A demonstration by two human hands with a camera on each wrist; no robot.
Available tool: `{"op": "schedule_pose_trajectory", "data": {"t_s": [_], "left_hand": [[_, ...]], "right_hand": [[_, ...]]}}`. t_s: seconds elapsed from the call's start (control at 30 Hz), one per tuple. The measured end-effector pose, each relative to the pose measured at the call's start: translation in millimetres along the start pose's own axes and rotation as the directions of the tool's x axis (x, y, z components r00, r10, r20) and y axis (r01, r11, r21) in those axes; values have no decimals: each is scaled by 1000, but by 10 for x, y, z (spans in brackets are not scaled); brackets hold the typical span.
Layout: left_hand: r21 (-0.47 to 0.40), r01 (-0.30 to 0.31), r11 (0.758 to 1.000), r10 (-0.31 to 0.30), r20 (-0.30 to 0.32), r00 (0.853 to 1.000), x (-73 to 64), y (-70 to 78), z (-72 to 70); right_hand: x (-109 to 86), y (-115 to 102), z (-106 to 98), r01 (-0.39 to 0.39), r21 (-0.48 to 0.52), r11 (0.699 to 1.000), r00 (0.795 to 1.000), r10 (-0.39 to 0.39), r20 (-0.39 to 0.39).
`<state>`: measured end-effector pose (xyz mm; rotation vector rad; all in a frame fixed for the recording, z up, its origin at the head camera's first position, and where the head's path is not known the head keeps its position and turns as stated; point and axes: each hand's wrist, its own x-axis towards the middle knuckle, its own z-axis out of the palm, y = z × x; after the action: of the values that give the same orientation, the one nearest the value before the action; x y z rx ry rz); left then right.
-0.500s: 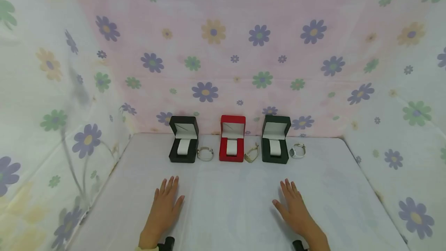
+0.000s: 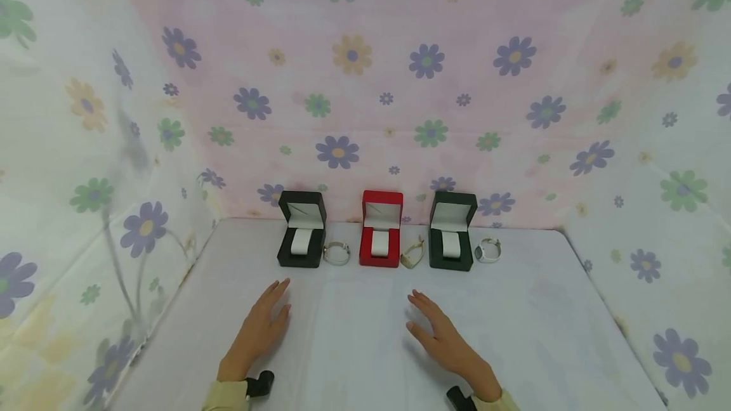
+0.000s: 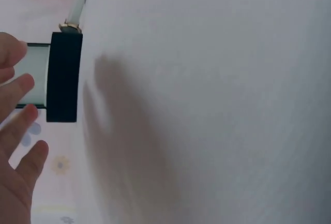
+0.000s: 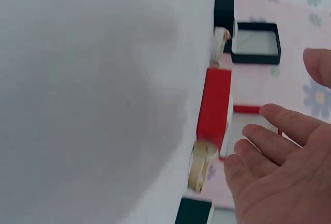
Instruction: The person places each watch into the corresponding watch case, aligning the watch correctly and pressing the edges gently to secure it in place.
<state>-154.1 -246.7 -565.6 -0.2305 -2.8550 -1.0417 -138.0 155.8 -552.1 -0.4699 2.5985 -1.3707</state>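
In the head view my left hand (image 2: 257, 330) hovers, fingers extended, in front of an open black watch box (image 2: 298, 259). My right hand (image 2: 447, 339), also holding nothing, is in front of the gap between an open red watch box (image 2: 379, 260) and an open dark green watch box (image 2: 451, 261). A white cushion sits in each box. Right of the black box lies a light-strapped watch (image 2: 337, 261). A gold watch (image 2: 408, 261) rests between the red and green boxes, and a white watch (image 2: 481, 252) lies right of the green one.
The boxes and watches form a row along the back of the white-covered table (image 2: 354, 347). Behind them rises a pink flowered cloth (image 2: 377, 125), with flowered white cloth (image 2: 645, 221) at both sides.
My right hand has moved left, toward the table's middle. The left hand has shifted slightly left and forward and turned somewhat. Boxes and watches stay in place.
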Motion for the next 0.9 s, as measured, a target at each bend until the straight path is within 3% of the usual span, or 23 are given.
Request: {"op": "schedule_pose_trajectory", "data": {"t_s": [0.2,0.33,0.5,0.63,0.77,0.9], "left_hand": [[-44,-124,991,121,-56,991,129,-156,-89],[-25,-202,979,197,-132,972,283,-238,-154],[-68,-247,967,224,-239,945,468,-311,-218],[-86,-248,965,208,-326,922,601,-347,-275],[-103,-223,970,168,-380,909,713,-349,-340],[-134,-205,970,141,-378,915,813,-309,-387]], "right_hand": [[305,-182,121,162,-61,985,981,-154,117],[494,-338,180,235,-110,966,957,-210,199],[750,-445,242,301,-153,941,933,-257,253],[999,-450,293,326,-107,939,926,-294,234],[1265,-413,360,333,5,943,930,-329,166],[1484,-367,433,345,136,929,934,-355,52]]}}
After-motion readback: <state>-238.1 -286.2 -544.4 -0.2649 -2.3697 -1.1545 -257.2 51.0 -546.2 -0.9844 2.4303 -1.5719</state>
